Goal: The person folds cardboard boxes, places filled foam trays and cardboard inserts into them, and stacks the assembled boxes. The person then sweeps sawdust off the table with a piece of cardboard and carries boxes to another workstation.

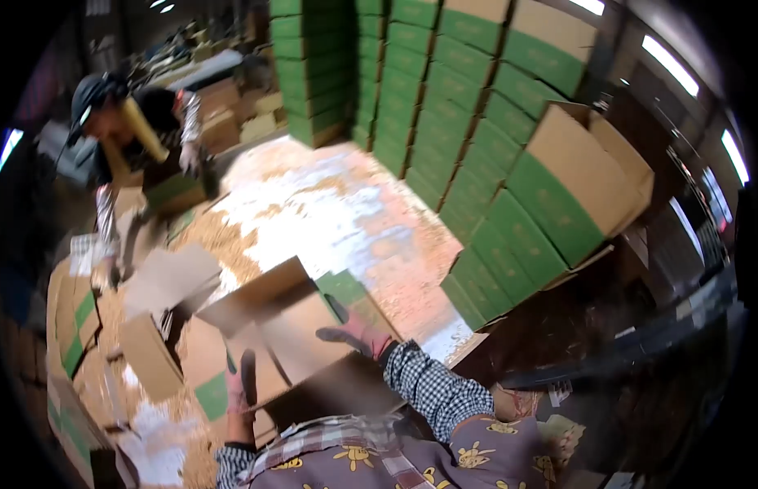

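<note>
A brown and green cardboard box (301,334) with its flaps raised sits in front of my body. My left hand (240,385), in a pink and dark glove, lies against the box's left side with its fingers stretched upward. At the box's right side is my right hand (358,330), gloved the same way, its fingers and thumb spread beside a flap. Both hands are open, and neither has its fingers wrapped round anything. Parts of the box are blurred, and its inside is only partly visible.
Tall stacks of green and brown boxes (444,106) stand ahead and to the right, one open box (562,196) on top. Flattened cardboard (150,354) lies at the left. Opposite, a co-worker (134,134) bends over a box. Brown scraps (224,236) litter the floor.
</note>
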